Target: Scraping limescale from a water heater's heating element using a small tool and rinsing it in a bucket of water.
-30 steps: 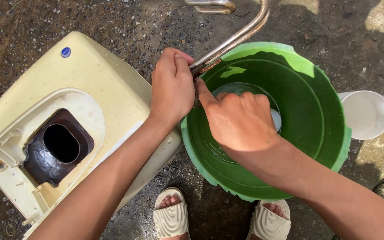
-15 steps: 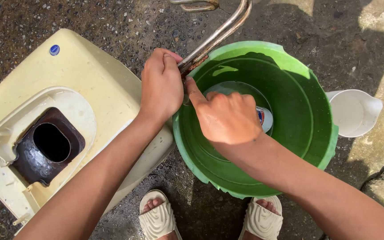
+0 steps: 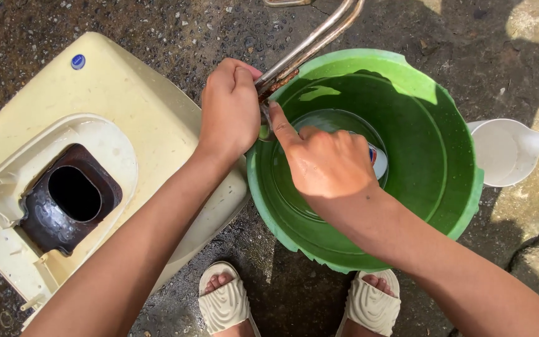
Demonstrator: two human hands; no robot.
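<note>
A bent metal tube (image 3: 310, 47) comes down from the top edge of the view and ends at the near-left rim of a green bucket (image 3: 419, 87). The tube is a dull silver with a double run of pipe, and its lower end is coated in reddish-brown rust. The left hand (image 3: 231, 109) is wrapped in a closed fist around that rusty end, right at the bucket's rim. The right hand (image 3: 324, 161) hangs over the inside of the bucket with its fingers curled in and its forefinger stretched out, the tip touching the tube's end just beside the left hand; whether it holds anything underneath cannot be told. A small white tube with a red and blue mark (image 3: 378, 159) shows just past the right hand, down in the bucket.

The bucket is round, bright green and ragged along its near rim, with shallow water in its bottom. To its left lies a pale yellow plastic casing (image 3: 126, 106) with a dark oval hole in a rusty plate. Touching the bucket's right side is a white jug (image 3: 509, 153). All stand on wet, dark, gritty concrete ground (image 3: 188, 31) outdoors in strong sun, with hard shadows at the top right. Two feet in cream sandals (image 3: 229, 306) are at the bottom edge.
</note>
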